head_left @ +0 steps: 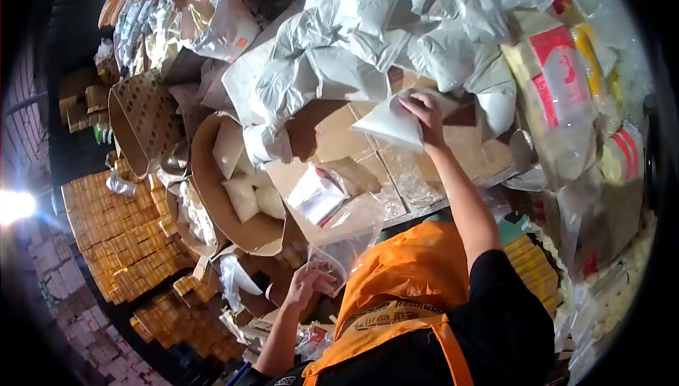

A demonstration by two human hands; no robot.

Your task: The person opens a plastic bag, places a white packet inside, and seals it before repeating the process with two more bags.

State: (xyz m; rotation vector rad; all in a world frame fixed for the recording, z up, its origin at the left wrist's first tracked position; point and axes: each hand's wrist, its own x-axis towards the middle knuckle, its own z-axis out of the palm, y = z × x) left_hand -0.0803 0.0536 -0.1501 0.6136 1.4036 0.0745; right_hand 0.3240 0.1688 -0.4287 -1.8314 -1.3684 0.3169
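Observation:
My right hand (426, 118) grips the upper edge of a plastic bag of white powder (391, 123) over the cardboard-covered table (332, 133). Lower down, beside my orange apron (407, 266), the fingers of my left hand (311, 283) are closed on the edge of a clear plastic bag (361, 234), which looks to have nothing in it. A small white packet with red edges (318, 195) lies on the cardboard between my hands. Behind my right hand is a large heap of similar filled bags (382, 25).
At the table's left stands an open cardboard box (244, 234) with several white bags inside. Stacks of orange-yellow packs (117, 223) rise farther left. Large printed sacks (559, 75) stand to the right. A bright lamp shines at the far left.

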